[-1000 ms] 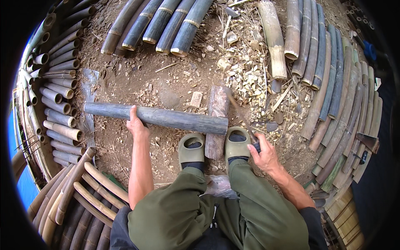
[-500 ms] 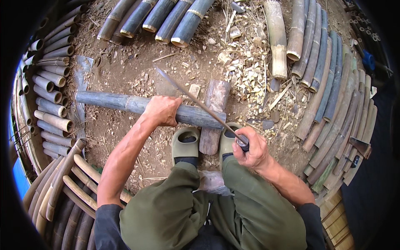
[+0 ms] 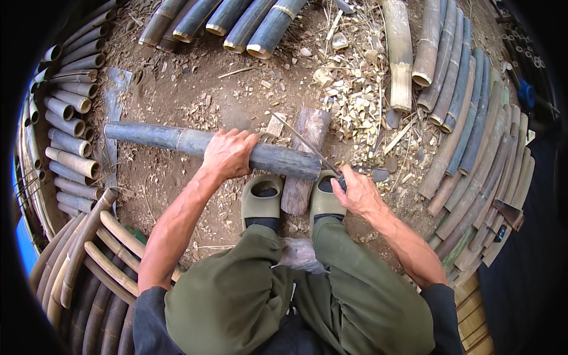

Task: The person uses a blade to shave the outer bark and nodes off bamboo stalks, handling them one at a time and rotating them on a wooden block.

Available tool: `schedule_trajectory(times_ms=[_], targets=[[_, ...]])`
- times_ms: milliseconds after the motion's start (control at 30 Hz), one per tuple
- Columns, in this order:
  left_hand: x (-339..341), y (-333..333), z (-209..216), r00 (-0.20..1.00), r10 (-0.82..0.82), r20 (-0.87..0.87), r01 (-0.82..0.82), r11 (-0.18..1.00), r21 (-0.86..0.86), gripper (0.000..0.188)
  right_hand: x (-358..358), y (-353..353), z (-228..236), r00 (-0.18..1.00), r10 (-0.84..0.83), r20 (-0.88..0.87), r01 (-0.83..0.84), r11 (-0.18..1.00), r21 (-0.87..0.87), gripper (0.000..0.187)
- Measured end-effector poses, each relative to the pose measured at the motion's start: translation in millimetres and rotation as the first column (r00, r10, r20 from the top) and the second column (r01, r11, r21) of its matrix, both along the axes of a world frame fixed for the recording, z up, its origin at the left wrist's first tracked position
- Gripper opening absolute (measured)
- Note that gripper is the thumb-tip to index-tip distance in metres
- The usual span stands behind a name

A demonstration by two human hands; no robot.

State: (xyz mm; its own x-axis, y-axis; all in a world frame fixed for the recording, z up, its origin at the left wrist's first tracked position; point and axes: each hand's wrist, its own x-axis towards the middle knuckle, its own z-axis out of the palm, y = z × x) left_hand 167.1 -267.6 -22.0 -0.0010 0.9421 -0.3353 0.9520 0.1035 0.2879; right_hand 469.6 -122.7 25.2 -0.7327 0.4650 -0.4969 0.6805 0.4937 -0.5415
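Note:
A dark bamboo pole [image 3: 160, 137] lies crosswise before my feet, its right end resting over a short wooden log [image 3: 312, 127]. My left hand [image 3: 229, 152] is wrapped over the pole from above, right of its middle node. In my right hand [image 3: 361, 192] is a long-bladed knife [image 3: 303, 139], gripped by its handle, which the fingers mostly hide. The narrow blade slants up and left from that hand, passing over the pole near its right end. Whether the edge touches the bamboo I cannot tell.
My sandals [image 3: 261, 198] stand either side of the log. Wood chips [image 3: 355, 109] litter the dirt ahead. Bamboo poles [image 3: 467, 112] curve along the right, with more bamboo lengths [image 3: 278, 26] at the far side and stacked bamboo pieces [image 3: 71, 127] at the left.
My right hand has tilted the knife lower, so the blade looks shorter and its tip has come nearer the pole. The left hand keeps its grip, and the pole has barely shifted.

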Motion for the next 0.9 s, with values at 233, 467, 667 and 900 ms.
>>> schedule_trajectory(times_ms=[233,467,667,900], targets=[[1.0,-6.2,-1.9,1.0,0.012,-0.027,-0.012,1.0,0.012,0.046,-14.2,-14.5,27.1,0.792,0.013,-0.61,0.093,0.986,0.142,0.033],[4.1,-16.7,-8.1,0.999,0.029,-0.043,-0.024,0.993,0.113,0.04,-13.1,-6.8,21.0,0.929,-0.102,-0.355,0.108,0.994,-0.001,0.025],[11.9,-18.3,-12.1,0.991,0.066,-0.115,-0.013,0.91,0.414,0.025,-3.5,4.7,-4.5,0.987,-0.096,-0.129,0.091,0.995,-0.042,0.029],[18.2,-27.9,-16.0,0.98,0.113,-0.164,-0.019,0.873,0.487,0.025,-17.6,-6.8,22.2,0.854,-0.135,-0.502,0.156,0.988,0.0,0.03]])
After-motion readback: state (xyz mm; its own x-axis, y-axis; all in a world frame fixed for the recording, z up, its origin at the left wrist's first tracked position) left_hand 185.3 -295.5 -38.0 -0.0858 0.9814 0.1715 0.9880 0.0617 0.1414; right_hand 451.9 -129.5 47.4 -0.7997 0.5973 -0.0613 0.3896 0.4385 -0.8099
